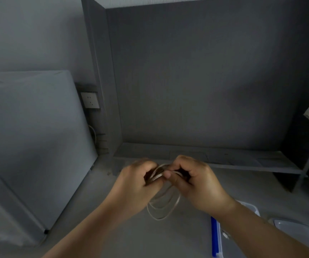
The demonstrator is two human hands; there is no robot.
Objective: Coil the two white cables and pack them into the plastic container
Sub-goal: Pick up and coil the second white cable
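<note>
From the head view, both your hands pinch the top of the coiled white cable (162, 203): left hand (137, 185) and right hand (194, 183) closed on it, loops hanging toward you above the worktop (131, 237). The plastic container (217, 237) sits just right of the coil, under your right forearm, nearer that hand; its lid (302, 233) lies farther right.
</note>
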